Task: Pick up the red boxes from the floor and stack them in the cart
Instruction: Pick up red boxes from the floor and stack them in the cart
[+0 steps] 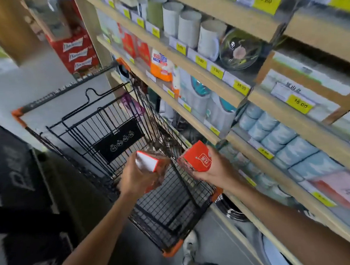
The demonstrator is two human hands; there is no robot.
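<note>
Left hand (136,176): centre of frame, fingers curled round a red box (149,165) with a white face, held over the cart.
Right hand (213,168): just right of it, gripping a second red box (196,157) bearing a white emblem.
Cart (99,125): black wire, orange corners, black plate with round icons; its basket sits below both boxes.
Shelves (219,92): fill the right side, close against the cart; mugs, a glass bowl, pale packs.
Yellow tags: "35.00" and "15.00" legible.
Red carton (75,52): upper left, lettering blurred.
</note>
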